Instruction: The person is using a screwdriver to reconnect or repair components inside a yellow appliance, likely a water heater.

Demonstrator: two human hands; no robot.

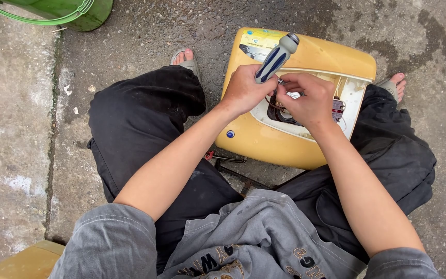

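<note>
From the head view I see my left hand (243, 90) clenched around a screwdriver (276, 58) with a blue-and-grey handle, and my right hand (308, 98) pinching some small part at the tool's tip, both over the opening of a yellow casing (264, 139) that lies on the wet concrete (145, 31) between my knees. I judge the tip could slip off whatever it bears on and jab my right fingers or the wiring inside, since both hands crowd the same spot. The tip, the pinched part and most of the cavity are hidden behind my hands.
</note>
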